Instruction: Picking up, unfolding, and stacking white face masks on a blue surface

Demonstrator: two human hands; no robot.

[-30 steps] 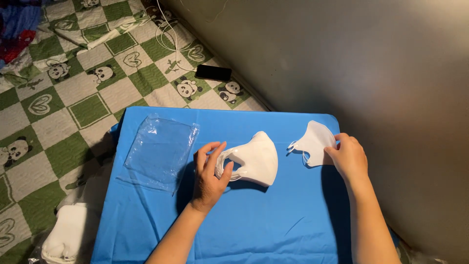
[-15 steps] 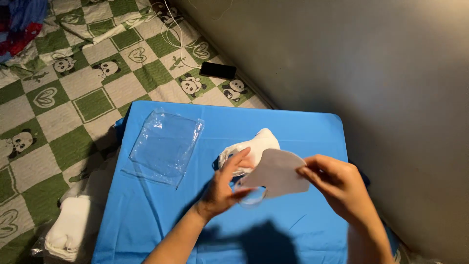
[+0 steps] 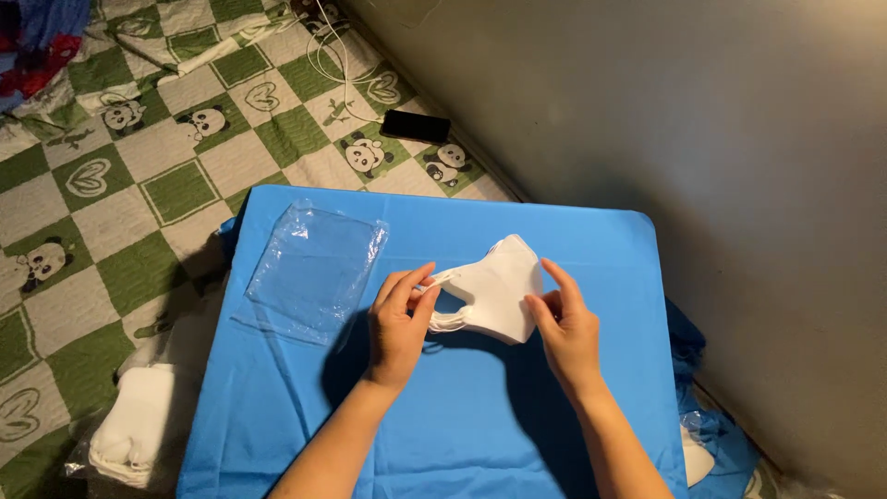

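Observation:
A small stack of white folded face masks [image 3: 494, 291] lies near the middle of a blue table [image 3: 443, 434]. My left hand [image 3: 399, 325] pinches the ear loops at the stack's left end with thumb and fingers. My right hand [image 3: 565, 331] holds the stack's lower right edge, fingers spread along it. Both hands press the masks together on the tabletop. A clear plastic bag [image 3: 314, 270] lies flat on the table to the left of my left hand.
A green and white checked blanket with panda prints [image 3: 176, 157] covers the floor to the left. A black phone [image 3: 416, 126] and a white cable [image 3: 334, 65] lie on it. White masks in a bag [image 3: 139, 430] sit at lower left. A grey wall [image 3: 721, 166] stands right.
My right hand carried a second mask from the right side over and set it on the mask under my left hand. Both hands now hold the stacked masks together.

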